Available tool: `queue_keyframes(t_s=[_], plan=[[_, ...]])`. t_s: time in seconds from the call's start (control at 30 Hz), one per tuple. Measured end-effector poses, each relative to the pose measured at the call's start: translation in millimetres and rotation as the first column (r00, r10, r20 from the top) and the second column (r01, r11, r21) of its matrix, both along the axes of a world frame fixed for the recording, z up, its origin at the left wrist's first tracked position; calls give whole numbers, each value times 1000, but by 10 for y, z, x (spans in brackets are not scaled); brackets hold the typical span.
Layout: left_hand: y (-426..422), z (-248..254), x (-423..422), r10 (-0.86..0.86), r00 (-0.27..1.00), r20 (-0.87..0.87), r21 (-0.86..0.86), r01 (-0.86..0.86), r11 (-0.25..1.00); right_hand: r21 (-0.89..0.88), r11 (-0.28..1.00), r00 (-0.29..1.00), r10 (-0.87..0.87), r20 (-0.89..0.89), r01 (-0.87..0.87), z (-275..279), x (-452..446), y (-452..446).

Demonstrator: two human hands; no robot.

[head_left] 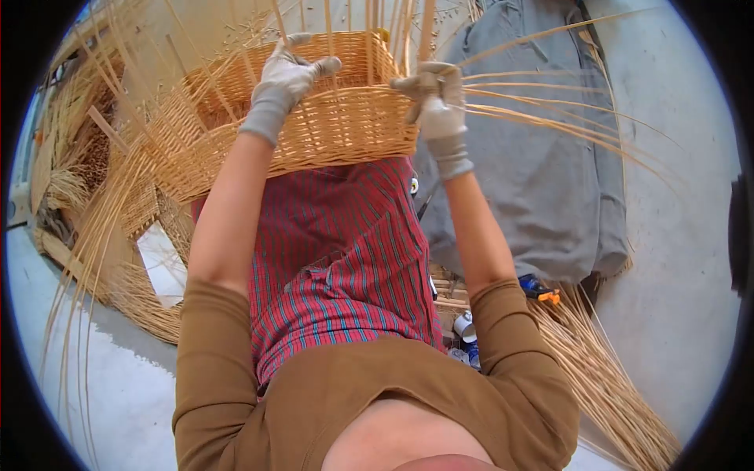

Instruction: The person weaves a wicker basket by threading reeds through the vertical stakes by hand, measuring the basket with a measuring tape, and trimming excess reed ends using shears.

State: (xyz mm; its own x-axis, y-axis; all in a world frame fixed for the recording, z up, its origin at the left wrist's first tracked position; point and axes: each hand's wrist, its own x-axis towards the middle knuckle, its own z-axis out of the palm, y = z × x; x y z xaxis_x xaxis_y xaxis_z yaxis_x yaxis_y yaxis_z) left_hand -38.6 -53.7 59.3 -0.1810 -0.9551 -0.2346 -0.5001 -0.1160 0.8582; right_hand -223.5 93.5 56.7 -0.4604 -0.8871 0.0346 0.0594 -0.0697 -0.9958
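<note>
A woven wicker basket (338, 129), with upright stakes rising from its rim, rests tilted across my lap. My left hand (289, 77), in a pale grey-cuffed glove, lies over the near rim with thumb and forefinger spread apart. At the basket's right corner, my gloved right hand (437, 98) is closed around wicker strands (542, 118) whose long loose ends fan out to the right. Its fingertips are partly hidden against the corner. More loose wicker strands (98, 228) trail down from the left end of the basket.
Grey cloth (526, 141) covers something on the right. A bundle of wicker rods (609, 377) lies at lower right, near an orange-and-blue tool (540, 290). A white mug (465, 326) stands by my leg. White paper (162, 263) and piled wicker are on the left.
</note>
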Motion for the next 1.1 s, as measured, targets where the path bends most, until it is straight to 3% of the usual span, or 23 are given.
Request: queue_keyframes(t_s=[0.03, 0.07, 0.17, 0.2, 0.23, 0.27, 0.3, 0.37, 0.43, 0.47, 0.5, 0.57, 0.6, 0.67, 0.7, 0.77, 0.8, 0.87, 0.9, 0.97, 1.0, 1.07, 1.1], plan=[[-91, -246, -69, 86, 991, 107, -198, -64, 978, -222, 965, 990, 132, -45, -139, 12, 187, 1], [-110, -256, -127, 90, 992, 93, -211, -69, 975, -428, 857, 958, 258, -126, -288, 39, 257, -50], [-36, -264, -124, 182, 964, 196, -273, -125, 954, -456, 860, 969, 157, -191, -229, -88, 144, -141], [47, -204, -26, 181, 965, 192, -276, -124, 953, -244, 969, 995, 20, -101, -44, -48, -120, -131], [203, -78, 77, 240, 965, 108, -560, -140, 816, -10, 989, 988, -146, -41, 146, 13, -486, -54], [237, -7, 101, 274, 962, -1, -788, -170, 592, -66, 979, 981, -192, 25, 193, -80, -743, 15], [203, -21, -31, 273, 962, -10, -791, -175, 586, -112, 965, 970, -226, 92, 236, -204, -900, 52], [322, -205, -456, 12, 972, 237, -463, 102, 881, -39, 974, 972, -222, 72, 225, -77, -854, 44], [290, -398, -671, -235, 938, 253, -218, 292, 931, 86, 974, 978, -206, -23, 208, 170, -807, -141], [293, -400, -742, -328, 924, 196, -175, 362, 916, -205, 967, 926, -209, -314, 149, 251, -798, -356], [288, -409, -780, -330, 921, 205, -183, 368, 912, -439, 899, 783, -280, -555, 10, 311, -746, -604], [356, -293, -823, -276, 927, 255, -124, 315, 941, -470, 852, 324, -388, -863, -229, 649, -541, -1059], [390, -304, -815, -280, 925, 256, -121, 318, 940, -468, 854, 324, -387, -863, -226, 631, -459, -1233], [391, -300, -812, -158, 925, 345, -241, 250, 938, -608, 793, 802, -337, -493, -41, 642, -369, -1542], [385, -295, -789, -153, 929, 337, -236, 240, 942, -602, 797, 801, -327, -502, -52, 627, -404, -1590], [396, -181, -723, -244, 970, 0, 54, 244, 968, -473, 872, 955, -236, -179, 127, 537, -565, -1625], [423, -196, -709, -244, 970, 2, 71, 243, 967, -459, 879, 956, -234, -177, 130, 284, -887, -1617], [449, -242, -750, -188, 982, 1, -57, 188, 981, -579, 787, 849, -144, -508, -213, -336, -1621, -1524], [414, -327, -794, -166, 957, 239, -167, 208, 964, -572, 793, 849, -142, -508, -209, -297, -1549, -1265], [480, -286, -812, -150, 963, 223, -194, 195, 961, -297, 896, 774, -437, -458, 330, -44, -1315, -577], [514, -269, -820, -130, 969, 212, -226, 178, 958, -298, 894, 768, -441, -464, 334, -91, -1396, -490], [648, -204, -756, -148, 982, 119, -185, 169, 968, -242, 929, 960, -262, 103, 279, -200, -1522, -339], [732, -193, -725, -53, 992, 111, -559, 107, 823, -347, 922, 972, -216, -96, 171, -259, -1622, -297]])
